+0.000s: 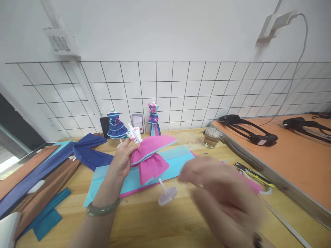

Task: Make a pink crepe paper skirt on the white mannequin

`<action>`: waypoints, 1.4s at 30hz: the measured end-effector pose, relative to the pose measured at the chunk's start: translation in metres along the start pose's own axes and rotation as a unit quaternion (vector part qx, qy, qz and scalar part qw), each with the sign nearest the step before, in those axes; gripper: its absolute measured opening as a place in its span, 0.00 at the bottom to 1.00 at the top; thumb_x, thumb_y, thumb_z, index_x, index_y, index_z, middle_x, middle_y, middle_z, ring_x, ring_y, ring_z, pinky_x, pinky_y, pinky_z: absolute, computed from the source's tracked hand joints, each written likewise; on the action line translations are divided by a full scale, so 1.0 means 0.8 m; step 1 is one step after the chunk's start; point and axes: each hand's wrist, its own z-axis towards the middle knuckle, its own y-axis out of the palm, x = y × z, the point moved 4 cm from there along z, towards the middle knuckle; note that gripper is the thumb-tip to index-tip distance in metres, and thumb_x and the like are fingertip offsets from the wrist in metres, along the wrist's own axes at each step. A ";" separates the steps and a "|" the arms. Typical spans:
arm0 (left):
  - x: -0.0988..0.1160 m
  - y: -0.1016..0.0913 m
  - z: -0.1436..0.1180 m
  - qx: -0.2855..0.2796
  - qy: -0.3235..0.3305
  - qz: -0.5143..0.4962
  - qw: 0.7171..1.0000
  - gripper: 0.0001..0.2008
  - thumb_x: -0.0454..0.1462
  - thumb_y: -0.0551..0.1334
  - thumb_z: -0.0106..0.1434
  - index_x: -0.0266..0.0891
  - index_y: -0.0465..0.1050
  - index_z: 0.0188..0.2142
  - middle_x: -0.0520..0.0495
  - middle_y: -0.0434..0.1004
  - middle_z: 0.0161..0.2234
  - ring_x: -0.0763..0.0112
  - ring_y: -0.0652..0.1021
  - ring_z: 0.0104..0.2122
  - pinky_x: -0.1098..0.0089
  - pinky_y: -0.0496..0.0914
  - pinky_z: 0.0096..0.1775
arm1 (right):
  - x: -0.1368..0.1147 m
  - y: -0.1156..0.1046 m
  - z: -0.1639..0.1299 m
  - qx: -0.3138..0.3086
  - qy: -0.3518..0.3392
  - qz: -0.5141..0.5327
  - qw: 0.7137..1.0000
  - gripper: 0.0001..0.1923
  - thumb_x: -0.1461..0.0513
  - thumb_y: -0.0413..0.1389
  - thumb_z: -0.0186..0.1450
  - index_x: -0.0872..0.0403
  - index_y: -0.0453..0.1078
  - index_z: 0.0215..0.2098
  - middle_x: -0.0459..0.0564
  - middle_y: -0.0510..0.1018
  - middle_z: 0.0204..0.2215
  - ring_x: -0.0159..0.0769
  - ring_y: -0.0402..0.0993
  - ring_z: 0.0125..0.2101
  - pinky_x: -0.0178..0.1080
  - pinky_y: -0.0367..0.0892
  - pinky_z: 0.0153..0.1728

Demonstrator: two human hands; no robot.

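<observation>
I see the table (144,220) with light blue paper (178,162) under the work. My right hand (219,196) is blurred above it; I cannot tell its grip. My left hand (124,160) grasps 1 pink doll dress (151,158), tilted, its stand base (167,197) pointing lower right.

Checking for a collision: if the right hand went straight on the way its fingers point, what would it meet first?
Probably the pink paper skirt on the mannequin that the left hand holds; the right hand is blurred, so depth is uncertain.
</observation>
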 end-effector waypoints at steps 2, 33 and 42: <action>0.000 0.000 -0.002 -0.006 -0.007 0.015 1.000 0.27 0.31 0.67 0.50 0.37 0.67 0.50 0.49 0.80 0.32 0.72 0.78 0.30 0.75 0.72 0.34 | -0.016 0.012 0.012 -0.030 -0.040 -0.064 0.997 0.07 0.68 0.50 0.65 0.54 0.69 0.39 0.53 0.75 0.37 0.39 0.70 0.39 0.44 0.69 0.39; -0.007 0.005 -0.009 -0.009 -0.008 0.093 0.996 0.47 0.33 0.69 0.47 0.33 0.47 0.62 0.48 0.80 0.31 0.69 0.77 0.33 0.73 0.68 0.37 | 0.022 0.088 -0.003 -0.147 -0.179 -0.140 0.963 0.09 0.70 0.49 0.66 0.59 0.71 0.40 0.53 0.77 0.34 0.39 0.68 0.40 0.44 0.65 0.40; -0.015 0.026 -0.021 -0.137 0.013 0.167 0.976 0.42 0.36 0.67 0.51 0.37 0.49 0.62 0.45 0.78 0.40 0.66 0.76 0.42 0.65 0.67 0.48 | 0.034 0.020 -0.044 -0.114 -0.012 -0.061 0.992 0.14 0.72 0.50 0.64 0.56 0.68 0.45 0.55 0.74 0.37 0.39 0.69 0.40 0.45 0.68 0.39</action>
